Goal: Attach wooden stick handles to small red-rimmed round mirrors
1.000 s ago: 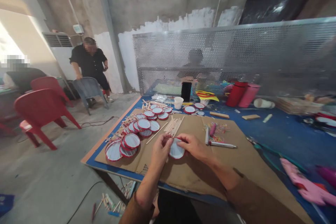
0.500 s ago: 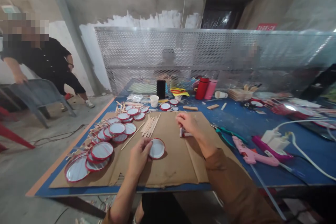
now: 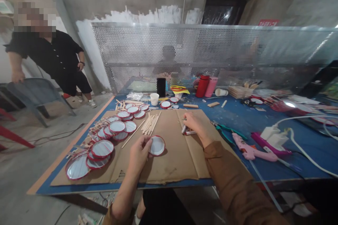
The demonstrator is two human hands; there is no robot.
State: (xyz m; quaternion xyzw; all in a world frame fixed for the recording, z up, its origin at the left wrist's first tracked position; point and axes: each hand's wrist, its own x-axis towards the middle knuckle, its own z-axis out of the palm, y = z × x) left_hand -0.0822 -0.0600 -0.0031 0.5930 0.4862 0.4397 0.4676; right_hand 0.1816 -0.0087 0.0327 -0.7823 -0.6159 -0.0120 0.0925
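Observation:
My left hand [image 3: 139, 151] pinches the edge of a round, red-rimmed disc [image 3: 157, 146] with a pale, shiny face, just above the cardboard sheet [image 3: 174, 168]. Over the right part of the cardboard, my right hand [image 3: 194, 123] has its fingers drawn together. Right under those fingers are small white-and-dark-red tubes [image 3: 190, 133]; whether the fingertips grip one is hidden. A loose bunch of flat wooden sticks [image 3: 151, 123] lies between the hands, farther back. To the left, several similar red-rimmed discs [image 3: 102, 148] with wooden sticks overlap in a curved row.
On the right lie teal-handled pliers [image 3: 224, 132], a pink glue gun [image 3: 252, 152] and a purple power strip [image 3: 270, 144] with white cables. A paper cup [image 3: 154, 98] and red bottle [image 3: 202, 86] stand before a perforated metal screen [image 3: 137, 49]. A person [image 3: 52, 52] stands by a grey chair [image 3: 39, 93].
My right hand has shifted slightly right, and one tube beneath it is tilted differently. The left hand keeps its hold on the disc. The view has tipped down a little.

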